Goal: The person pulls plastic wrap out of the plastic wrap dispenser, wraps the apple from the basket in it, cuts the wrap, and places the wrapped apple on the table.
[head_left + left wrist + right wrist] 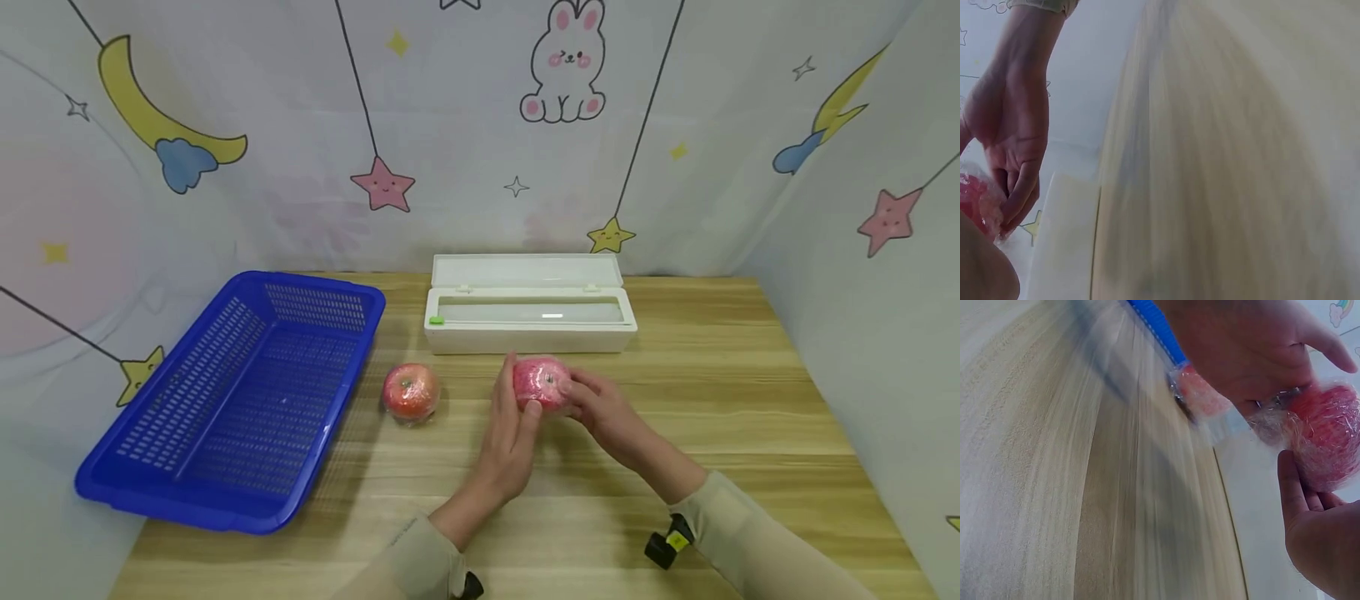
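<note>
A red apple [541, 384] in clear plastic film is held up between both hands, over the table in front of the white box. My left hand [504, 442] holds its left side, fingers along it and thumb at the front. From the right, my right hand [606, 414] grips it with fingertips against the wrapped surface. Bunched film [1270, 425] shows on the apple in the right wrist view. Left of the hands, a second film-wrapped apple [411, 392] rests on the table. In the left wrist view only part of the held apple [979, 203] shows.
A blue plastic basket [330, 450] stands on the left of the wooden table [720, 367]. Behind the hands is a white cling film dispenser [528, 340] with its lid raised and a green slider [437, 321]. Printed cloth [465, 108] hangs behind.
</note>
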`<action>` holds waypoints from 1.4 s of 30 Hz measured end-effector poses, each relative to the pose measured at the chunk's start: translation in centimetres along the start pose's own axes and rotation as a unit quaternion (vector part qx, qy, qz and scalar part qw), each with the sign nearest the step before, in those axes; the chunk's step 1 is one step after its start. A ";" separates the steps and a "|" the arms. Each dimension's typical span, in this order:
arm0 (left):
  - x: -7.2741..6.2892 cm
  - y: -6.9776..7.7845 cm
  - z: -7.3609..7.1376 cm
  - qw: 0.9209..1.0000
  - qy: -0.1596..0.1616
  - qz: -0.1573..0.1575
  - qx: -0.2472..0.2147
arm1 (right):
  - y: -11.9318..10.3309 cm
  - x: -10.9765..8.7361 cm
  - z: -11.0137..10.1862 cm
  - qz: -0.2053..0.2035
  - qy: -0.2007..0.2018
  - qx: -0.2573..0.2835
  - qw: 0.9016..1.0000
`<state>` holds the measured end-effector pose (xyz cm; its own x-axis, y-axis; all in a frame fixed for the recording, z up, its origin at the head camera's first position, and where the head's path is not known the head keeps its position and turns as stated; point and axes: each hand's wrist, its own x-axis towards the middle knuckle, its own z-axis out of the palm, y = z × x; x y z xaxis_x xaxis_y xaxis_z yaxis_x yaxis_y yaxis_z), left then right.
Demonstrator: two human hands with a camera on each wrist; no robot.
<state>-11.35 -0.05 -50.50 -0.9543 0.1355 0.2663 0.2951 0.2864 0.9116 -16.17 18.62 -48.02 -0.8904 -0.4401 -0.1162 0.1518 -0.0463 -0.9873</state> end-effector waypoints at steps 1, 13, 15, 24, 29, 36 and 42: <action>0.0 -0.1 0.2 1.000 0.002 -0.011 -0.018 | 0.1 0.0 0.0 0.003 0.002 -0.002 1.000; 0.8 1.0 -1.8 0.977 0.021 -0.151 -0.148 | 0.3 -0.2 -0.9 0.017 0.006 -0.030 0.999; 0.9 1.2 -1.9 0.973 0.008 -0.172 -0.157 | 0.3 -0.2 -1.0 0.018 0.007 -0.034 0.999; 1.1 1.6 -1.9 0.973 -0.018 -0.192 -0.128 | 0.3 0.0 -0.9 0.019 0.018 -0.053 0.998; 2.2 1.4 -3.3 0.974 -0.042 -0.199 -0.102 | 0.4 0.0 -1.0 0.024 0.023 -0.072 0.997; 3.7 1.3 -5.4 0.967 -0.080 -0.226 -0.081 | 0.5 0.1 -1.2 0.026 0.016 -0.126 0.992; 3.9 1.3 -5.6 0.964 -0.076 -0.245 -0.076 | 0.6 0.3 -0.8 0.025 0.003 -0.141 0.990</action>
<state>-14.96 -4.43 -46.48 -0.9561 0.1602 -0.2453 -0.2096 0.2109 0.9548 -16.73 19.19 -48.71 -0.8872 -0.4302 -0.1664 0.0714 0.2284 -0.9710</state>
